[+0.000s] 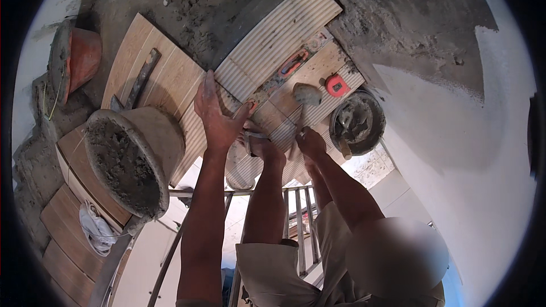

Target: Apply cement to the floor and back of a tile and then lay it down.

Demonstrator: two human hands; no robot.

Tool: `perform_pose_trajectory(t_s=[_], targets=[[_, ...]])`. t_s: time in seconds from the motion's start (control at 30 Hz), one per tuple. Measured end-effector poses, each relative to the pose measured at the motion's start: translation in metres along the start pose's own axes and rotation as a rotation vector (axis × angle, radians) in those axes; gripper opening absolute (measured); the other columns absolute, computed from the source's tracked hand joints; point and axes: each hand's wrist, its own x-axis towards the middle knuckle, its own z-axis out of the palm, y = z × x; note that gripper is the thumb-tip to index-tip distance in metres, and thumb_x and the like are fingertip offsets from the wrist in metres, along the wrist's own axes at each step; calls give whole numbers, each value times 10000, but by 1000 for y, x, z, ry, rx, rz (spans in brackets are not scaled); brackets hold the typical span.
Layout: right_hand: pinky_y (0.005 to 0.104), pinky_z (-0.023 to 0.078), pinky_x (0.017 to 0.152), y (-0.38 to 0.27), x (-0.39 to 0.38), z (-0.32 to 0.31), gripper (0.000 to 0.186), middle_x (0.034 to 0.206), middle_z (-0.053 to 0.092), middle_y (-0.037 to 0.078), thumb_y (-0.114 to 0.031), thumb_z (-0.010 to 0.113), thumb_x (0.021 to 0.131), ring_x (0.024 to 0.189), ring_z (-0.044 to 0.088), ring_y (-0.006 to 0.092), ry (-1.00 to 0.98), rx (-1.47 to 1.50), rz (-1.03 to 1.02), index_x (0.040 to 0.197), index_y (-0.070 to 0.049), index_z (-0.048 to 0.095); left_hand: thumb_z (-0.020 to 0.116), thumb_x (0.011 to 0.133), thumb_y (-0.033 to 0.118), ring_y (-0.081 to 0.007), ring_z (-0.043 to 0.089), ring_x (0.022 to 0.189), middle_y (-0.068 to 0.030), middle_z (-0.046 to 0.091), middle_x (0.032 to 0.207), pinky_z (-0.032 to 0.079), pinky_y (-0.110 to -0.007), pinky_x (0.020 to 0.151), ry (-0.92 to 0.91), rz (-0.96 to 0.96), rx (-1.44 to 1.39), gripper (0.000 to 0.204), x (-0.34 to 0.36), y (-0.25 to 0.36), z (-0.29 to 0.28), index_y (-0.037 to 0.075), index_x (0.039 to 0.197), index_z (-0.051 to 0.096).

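My left hand (215, 112) is open, fingers and thumb spread, at the lower corner of a ribbed beige tile (273, 37). Its fingertips seem to touch the tile's edge. Beside the thumb begins a mortar-smeared spirit level (293, 63), lying slantwise along the tile. My right hand (311, 143) is closed around the handle of a trowel. The trowel's grey, rounded blade (307, 94) rests over the wood-look tiles, just below the level. A red tape measure (336, 85) lies to the right of the blade.
A large bucket of mortar (128, 165) stands at left, with a hammer (142, 78) behind it. To the right is a black bucket (375, 142) holding mortar. An orange bucket (85, 59) leans far left. Wet mortar (165, 0) spreads beyond. A metal ladder (301, 233) stands below.
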Motion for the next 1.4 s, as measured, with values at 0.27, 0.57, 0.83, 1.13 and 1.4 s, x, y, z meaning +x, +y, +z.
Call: perform_pose_trajectory(t_s=[0.27, 0.57, 0.83, 1.13, 1.4], targets=[[375, 506, 682, -143, 42, -128, 238, 850, 661, 122, -244, 646, 1016, 766, 632, 207, 503, 564, -452, 1055, -9, 632, 925, 664, 161, -403, 377, 1446, -222, 430, 1561, 272, -511, 1201, 11, -7, 38, 1094, -4, -1, -3, 8, 1574, 337], [335, 484, 628, -203, 124, -188, 208, 794, 659, 102, -145, 714, 968, 657, 577, 171, 754, 785, -299, 1008, 50, 651, 943, 697, 286, -399, 371, 1431, -210, 461, 1536, 254, -528, 1192, 39, -2, -67, 1080, 0, 1, 6, -2, 1563, 365], [340, 507, 693, -202, 138, -180, 134, 802, 672, 108, -66, 734, 916, 727, 629, 185, 744, 1002, -249, 923, 33, 643, 943, 698, 286, -400, 363, 1440, -191, 449, 1559, 251, -535, 1194, 18, 13, -3, 1077, -1, -2, 6, 2, 1561, 364], [353, 500, 625, -198, 146, -186, 149, 734, 668, 109, -63, 743, 902, 654, 635, 186, 757, 925, -181, 896, 45, 641, 921, 702, 249, -407, 357, 1445, -197, 433, 1569, 245, -540, 1196, -1, 9, -4, 1069, 2, 1, 7, 3, 1569, 345], [335, 476, 518, -207, 126, -194, 152, 704, 660, 94, -64, 748, 911, 562, 607, 163, 611, 1173, -137, 908, 36, 633, 936, 667, 253, -407, 366, 1438, -194, 456, 1550, 249, -544, 1192, 32, 13, 3, 1097, -1, -1, 8, 0, 1561, 354]])
